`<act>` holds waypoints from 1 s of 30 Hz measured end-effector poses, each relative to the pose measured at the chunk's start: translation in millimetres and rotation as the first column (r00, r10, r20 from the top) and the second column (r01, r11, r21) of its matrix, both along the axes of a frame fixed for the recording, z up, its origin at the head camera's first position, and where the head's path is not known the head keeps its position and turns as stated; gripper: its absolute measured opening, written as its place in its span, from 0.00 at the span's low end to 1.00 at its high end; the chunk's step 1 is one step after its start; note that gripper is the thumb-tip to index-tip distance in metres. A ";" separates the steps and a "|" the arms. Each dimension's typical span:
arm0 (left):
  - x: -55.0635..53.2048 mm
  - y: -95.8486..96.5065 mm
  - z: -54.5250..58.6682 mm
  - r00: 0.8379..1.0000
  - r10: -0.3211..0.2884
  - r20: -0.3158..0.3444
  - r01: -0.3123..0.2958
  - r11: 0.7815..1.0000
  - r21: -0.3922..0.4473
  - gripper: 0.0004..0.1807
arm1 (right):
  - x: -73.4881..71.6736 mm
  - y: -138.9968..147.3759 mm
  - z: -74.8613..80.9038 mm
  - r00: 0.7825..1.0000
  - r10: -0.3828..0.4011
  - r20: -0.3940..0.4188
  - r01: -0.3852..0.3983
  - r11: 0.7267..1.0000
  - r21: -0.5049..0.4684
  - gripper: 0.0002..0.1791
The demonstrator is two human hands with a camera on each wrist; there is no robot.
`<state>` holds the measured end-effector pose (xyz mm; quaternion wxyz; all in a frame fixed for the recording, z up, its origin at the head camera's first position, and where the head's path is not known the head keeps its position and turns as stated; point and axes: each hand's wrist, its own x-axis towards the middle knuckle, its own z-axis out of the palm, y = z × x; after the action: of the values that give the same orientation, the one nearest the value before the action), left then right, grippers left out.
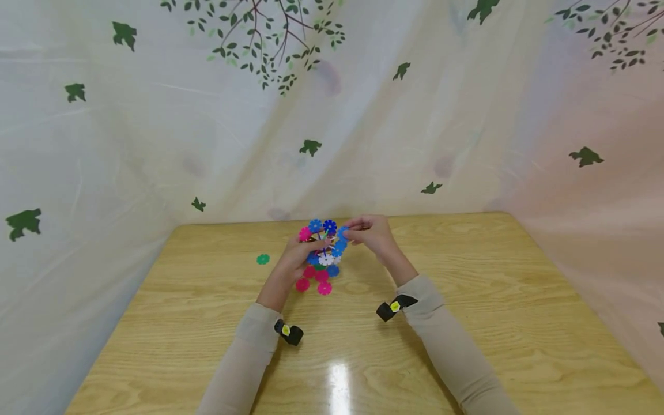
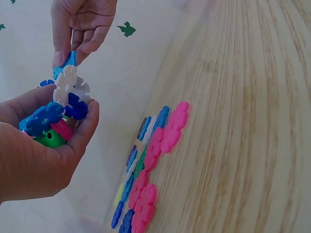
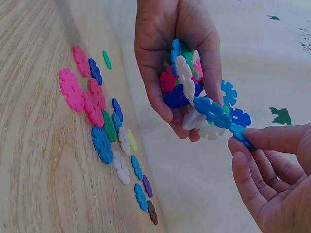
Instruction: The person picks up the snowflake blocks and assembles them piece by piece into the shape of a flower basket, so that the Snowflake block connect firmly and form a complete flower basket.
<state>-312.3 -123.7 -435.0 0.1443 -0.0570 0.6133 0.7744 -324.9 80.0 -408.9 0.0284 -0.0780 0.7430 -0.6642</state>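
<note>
My left hand (image 1: 294, 255) holds a cluster of interlocked, notched plastic snowflake discs (image 3: 212, 112) in blue, white, pink and green, raised above the table. Its fingers curl around the cluster, hiding part of it. At the cluster's right side, my right hand (image 1: 377, 235) pinches a light blue snowflake disc (image 3: 238, 137) between thumb and index finger. That disc touches the edge of another blue one in the cluster; whether their slots are joined I cannot tell. In the left wrist view, white discs (image 2: 65, 86) stand just below the pinched piece.
Loose snowflake discs lie flat on the wooden table (image 1: 467, 259) beneath the hands, among them a pink disc (image 3: 72, 90), a white disc (image 3: 121, 167) and a brown disc (image 3: 152, 212). A green disc (image 1: 263, 259) lies apart on the left. Behind the table hangs a leaf-patterned cloth (image 1: 363, 144).
</note>
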 end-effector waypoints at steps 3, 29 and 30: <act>-0.3 0.1 -0.2 1.000 -0.005 0.000 0.005 1.000 -0.004 0.24 | 1.1 -2.7 0.4 1.000 -0.015 -0.012 0.015 1.000 0.001 0.12; 2.4 4.0 3.5 0.995 0.092 -0.050 -0.095 0.993 -0.072 0.24 | 10.1 -20.9 -6.5 0.974 -0.116 -0.195 0.128 0.990 0.050 0.06; 3.0 4.4 3.7 0.994 0.097 -0.055 -0.101 0.992 -0.071 0.24 | 10.5 -21.1 -6.9 0.973 -0.116 -0.199 0.129 0.990 0.052 0.07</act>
<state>-309.3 -119.3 -431.3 0.0877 -0.0728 0.6415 0.7586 -314.3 58.9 -415.8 -0.0833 -0.0958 0.7665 -0.6296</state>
